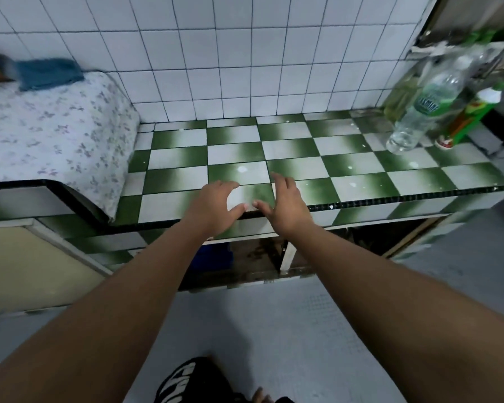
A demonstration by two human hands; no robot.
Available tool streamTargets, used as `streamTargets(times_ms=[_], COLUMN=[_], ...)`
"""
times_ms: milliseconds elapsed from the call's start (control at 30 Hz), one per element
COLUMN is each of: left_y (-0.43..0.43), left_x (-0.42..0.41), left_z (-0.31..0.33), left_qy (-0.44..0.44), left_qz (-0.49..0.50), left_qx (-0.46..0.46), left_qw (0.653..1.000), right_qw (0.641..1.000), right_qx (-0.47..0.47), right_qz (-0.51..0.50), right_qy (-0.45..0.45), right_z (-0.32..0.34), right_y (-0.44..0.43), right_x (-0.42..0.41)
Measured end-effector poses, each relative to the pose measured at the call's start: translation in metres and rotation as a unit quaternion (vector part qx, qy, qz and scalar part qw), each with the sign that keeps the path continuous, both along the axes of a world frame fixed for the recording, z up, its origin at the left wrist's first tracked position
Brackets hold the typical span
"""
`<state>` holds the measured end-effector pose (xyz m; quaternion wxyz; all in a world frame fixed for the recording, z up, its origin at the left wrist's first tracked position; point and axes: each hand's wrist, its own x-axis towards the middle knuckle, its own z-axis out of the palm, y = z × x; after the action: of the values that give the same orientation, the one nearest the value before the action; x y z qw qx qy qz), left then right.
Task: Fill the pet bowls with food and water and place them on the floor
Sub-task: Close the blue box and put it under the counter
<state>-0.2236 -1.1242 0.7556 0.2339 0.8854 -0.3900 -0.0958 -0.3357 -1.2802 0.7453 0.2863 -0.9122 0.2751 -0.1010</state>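
Head view, looking down: nearest, at the bottom edge, is a dark garment with white lettering (186, 382) above a grey floor (274, 330). Both bare forearms reach forward from the lower corners and draw together toward the middle.

The left hand (216, 205) and the right hand (285, 205) sit side by side at the near edge of a green-and-white checkered counter (361, 170). Both are palm down, with fingers loosely spread and slightly bent. They hold nothing. The thumbs point inward at each other, tips just apart. The hands may be hovering or lightly resting on the tiles; the angle does not settle it.

Beneath the counter edge is a dark open recess with something blue (213, 255) inside, too dim to name.

On the left, a floral-patterned cloth (56, 132) covers a raised surface. A folded blue cloth (48, 72) lies at its far end.

At the counter's far right corner, well apart from both hands, stands a clear plastic water bottle (422, 112) with a green label. Next to it are a yellowish bottle (402, 97) and a green container with a white cap (472, 117), both blurred. A white tiled wall (216, 53) rises behind the counter.
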Motion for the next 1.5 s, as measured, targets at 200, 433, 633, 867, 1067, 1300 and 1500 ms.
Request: streamTargets(times_ms=[200,433,633,867,1067,1300,1500], left_y=[-0.086,-0.213,-0.297,-0.371,-0.436,-0.533,-0.605], left_x=[0.014,0.025,0.026,0.023,0.014,0.010,0.012], left_z=[-0.009,-0.016,-0.014,-0.017,-0.020,-0.031,-0.042], left_qy=[0.010,0.038,0.069,0.085,0.173,0.307,0.373], left_qz=[-0.061,-0.140,-0.210,-0.238,-0.191,-0.134,-0.129], left_qx=[0.008,-0.009,0.018,0.013,-0.005,-0.017,0.017], left_qw=[0.998,0.989,0.975,0.968,0.966,0.942,0.919], right_qw=[0.999,0.991,0.982,0.976,0.972,0.913,0.899], right_qx=[-0.005,0.013,0.022,0.036,0.068,0.112,0.211], right_qz=[-0.053,-0.133,-0.183,-0.212,-0.223,-0.351,-0.298], right_qy=[0.008,0.017,0.031,0.031,-0.011,-0.174,-0.242], right_z=[0.002,-0.001,0.001,-0.005,0.000,0.030,0.048], right_y=[-0.073,-0.168,-0.227,-0.291,-0.357,-0.467,-0.534], right_x=[-0.013,-0.025,-0.036,-0.047,-0.060,-0.062,-0.035])
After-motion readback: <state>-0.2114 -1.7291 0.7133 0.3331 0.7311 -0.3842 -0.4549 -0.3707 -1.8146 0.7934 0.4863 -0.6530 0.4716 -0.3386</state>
